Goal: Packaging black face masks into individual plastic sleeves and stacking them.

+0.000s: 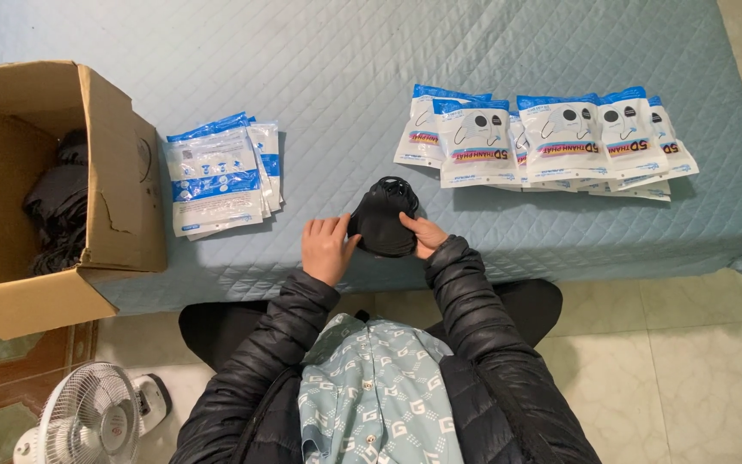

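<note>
Item: stack of black face masks [382, 219], held at the near edge of the bed [345, 69].

- Left hand [326, 249]: fingers [330, 228] curled loosely against the stack's left side, touching it.
- Right hand [423, 234]: fingers closed on the stack's right edge, thumb on top.
- Empty blue-and-white pouches [219, 174]: piled on the quilt left of the hands, near the box.
- Filled pouches [551, 137]: overlapping row to the right, well apart from the hands.
- Cardboard box [53, 189]: open at far left, more black masks inside.
- White fan [92, 421]: on the floor below the box.

Risk, as judged: the stack is gripped only at its sides near the mattress edge; a slack grip could let masks fan out and slide to the floor.
</note>
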